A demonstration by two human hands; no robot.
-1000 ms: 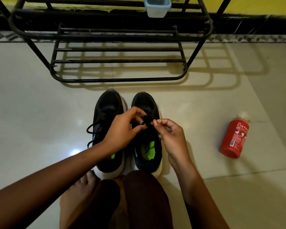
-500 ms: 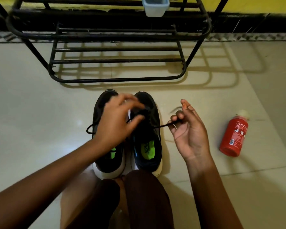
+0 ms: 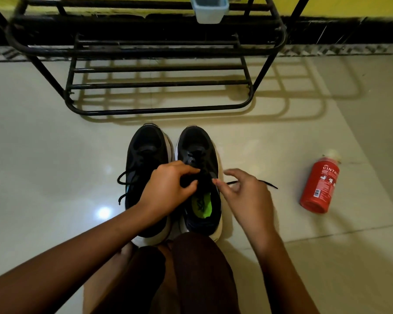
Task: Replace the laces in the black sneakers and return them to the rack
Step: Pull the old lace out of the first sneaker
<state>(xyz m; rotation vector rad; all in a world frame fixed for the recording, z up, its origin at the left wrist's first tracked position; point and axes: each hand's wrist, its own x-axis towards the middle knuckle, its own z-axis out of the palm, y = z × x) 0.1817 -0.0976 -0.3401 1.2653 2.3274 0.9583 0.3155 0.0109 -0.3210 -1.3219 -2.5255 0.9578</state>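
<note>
Here the left hand (image 3: 168,189) pinches the right-side sneaker (image 3: 197,141) at its top; the right hand (image 3: 245,193) hangs loose over the black lace (image 3: 269,184).

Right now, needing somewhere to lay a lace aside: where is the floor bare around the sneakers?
Bare floor lies left of the left sneaker, beyond its lace loops, and in the strip between both toes and the rack. Between the right hand and the red bottle a lace trails. Crowded: the right sneaker, left hand on it.
</note>
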